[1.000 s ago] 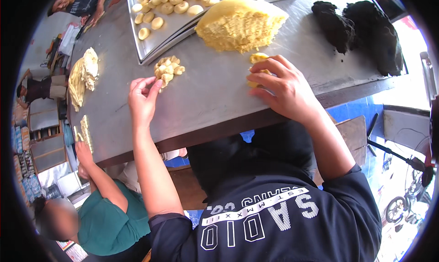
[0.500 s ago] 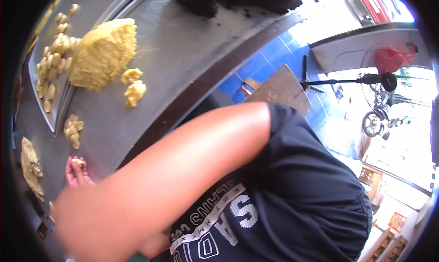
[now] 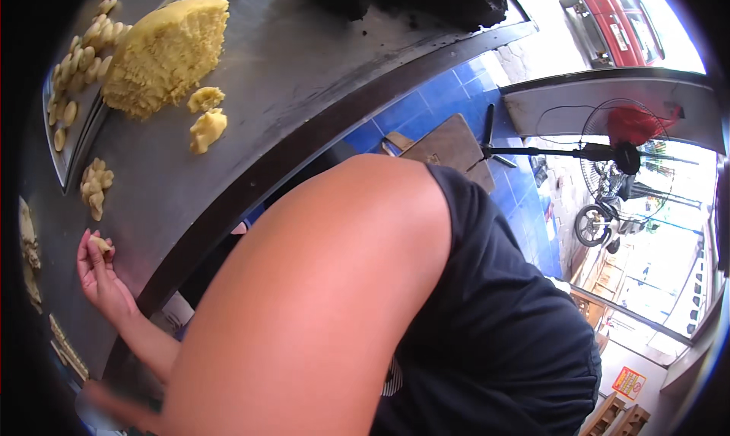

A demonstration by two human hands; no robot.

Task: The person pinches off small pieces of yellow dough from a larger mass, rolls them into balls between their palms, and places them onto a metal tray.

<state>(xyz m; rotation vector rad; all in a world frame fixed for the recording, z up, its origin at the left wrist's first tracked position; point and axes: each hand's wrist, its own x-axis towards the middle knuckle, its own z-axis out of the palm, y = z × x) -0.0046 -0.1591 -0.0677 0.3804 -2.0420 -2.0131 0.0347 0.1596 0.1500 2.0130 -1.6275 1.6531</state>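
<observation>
My left hand (image 3: 99, 272) pinches a small pale dough piece (image 3: 100, 245) between thumb and fingers, just over the metal table (image 3: 251, 78). Its forearm passes behind my large right arm. Low at the left edge is my right hand (image 3: 110, 405), smeared by motion, its fingers unreadable. Close to the left hand lies a cluster of small dough lumps (image 3: 96, 186). Farther off sits a big crumbly yellow dough mass (image 3: 167, 55), with two loose dough chunks (image 3: 207, 130) beside it. Many oval dough pieces (image 3: 84, 59) fill a metal tray (image 3: 62, 170).
A dark lumpy mass (image 3: 433, 2) rests at the table's far side. Flattened pale dough (image 3: 30, 253) lies at the left rim. Beyond the table edge (image 3: 334, 120) stand a brown stool (image 3: 449, 143) and a black fan (image 3: 608, 154) on blue tiles (image 3: 426, 105).
The view has shifted, so table items appear higher and farther left. My right arm has swung downward, uncovering my left forearm. The left hand still pinches a dough piece.
</observation>
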